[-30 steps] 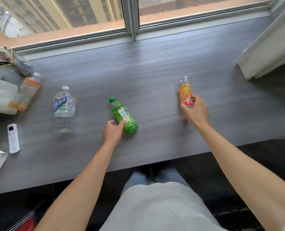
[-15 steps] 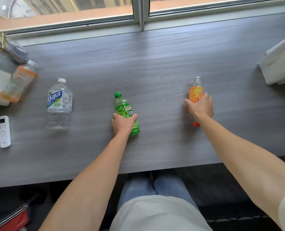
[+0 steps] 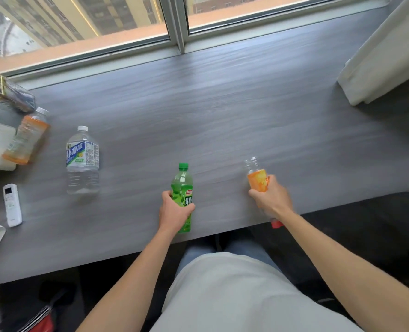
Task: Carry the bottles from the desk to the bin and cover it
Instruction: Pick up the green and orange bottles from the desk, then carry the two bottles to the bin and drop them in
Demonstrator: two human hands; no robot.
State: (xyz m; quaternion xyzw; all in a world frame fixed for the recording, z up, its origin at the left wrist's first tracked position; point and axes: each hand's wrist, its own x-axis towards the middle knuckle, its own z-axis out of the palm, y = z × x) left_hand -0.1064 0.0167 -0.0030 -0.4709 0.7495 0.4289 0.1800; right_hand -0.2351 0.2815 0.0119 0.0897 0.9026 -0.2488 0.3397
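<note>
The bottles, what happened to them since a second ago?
The left hand closed around the green bottle and the right hand around the orange-label bottle; both bottles now sit nearer the desk's front edge. The water bottle, the orange drink bottle and the white remote stayed put.

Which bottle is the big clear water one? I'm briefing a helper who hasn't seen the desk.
On the grey wood-grain desk, look left. The large clear plastic water bottle lies between a tilted orange-drink bottle and a white remote. Only it has a blue-and-white label.
</note>
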